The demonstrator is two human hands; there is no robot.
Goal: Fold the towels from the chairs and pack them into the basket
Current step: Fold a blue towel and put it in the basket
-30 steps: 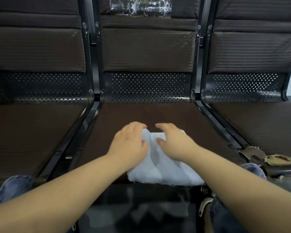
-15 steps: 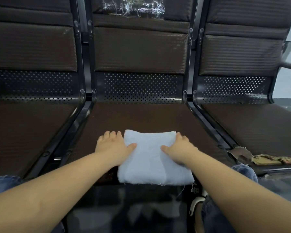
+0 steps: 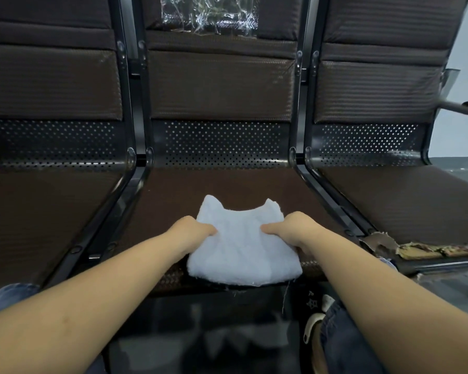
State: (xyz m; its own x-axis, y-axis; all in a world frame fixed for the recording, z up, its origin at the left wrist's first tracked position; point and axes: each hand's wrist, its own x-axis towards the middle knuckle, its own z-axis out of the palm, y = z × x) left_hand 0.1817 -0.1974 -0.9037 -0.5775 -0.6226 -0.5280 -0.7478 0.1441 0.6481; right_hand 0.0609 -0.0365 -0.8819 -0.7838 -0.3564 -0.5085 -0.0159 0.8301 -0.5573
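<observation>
White terry cloth, centre of the frame: I've got the folded towel [image 3: 242, 249] on the front half of the middle chair seat [image 3: 222, 187], its near edge hanging just over the seat's front lip. The two far corners poke up like little ears while the far edge dips between them. A loose thread trails down from the near right corner.

Left hand [image 3: 191, 230] is on the towel's left side, thumb lying across the top of the cloth and the fingers tucked out of sight at the edge, so it's pinching that side. Right hand [image 3: 292, 230] mirrors it on the right side, thumb on top pointing inward, fingers curled under the edge, gripping the cloth. Both forearms run in from the lower corners of the frame.

Moving outward: dark brown padded seats either side, left seat [image 3: 46, 220] and right seat [image 3: 405, 201], joined by black metal frame rails, with perforated metal panels below the backrests. Crinkled clear plastic [image 3: 208, 13] sits on the middle backrest at the top centre. At the right, the front edge of the right seat is torn, with ragged padding [image 3: 422, 248] showing. Blue denim knees show at the lower left and lower right, and a light-coloured shoe [image 3: 312, 326] beside the right knee.
</observation>
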